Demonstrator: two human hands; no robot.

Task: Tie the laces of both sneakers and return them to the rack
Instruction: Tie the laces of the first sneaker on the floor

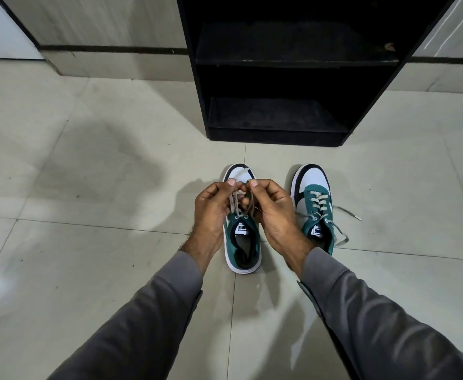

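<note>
Two green, white and black sneakers stand on the tiled floor, toes toward the black rack point(277, 133). Over the left sneaker point(242, 242), my left hand point(211, 209) and my right hand point(273, 209) each pinch a grey lace point(234, 200), pulled up from the top eyelets; a lace end lies across its toe. My hands hide the middle of that shoe. The right sneaker point(316, 204) stands apart to the right, its laces point(344, 215) loose and trailing onto the floor.
The rack has two dark shelves, both bare. A tiled wall base with a dark strip point(109, 49) runs behind it. Pale floor tiles point(87, 187) spread to the left and right of the shoes.
</note>
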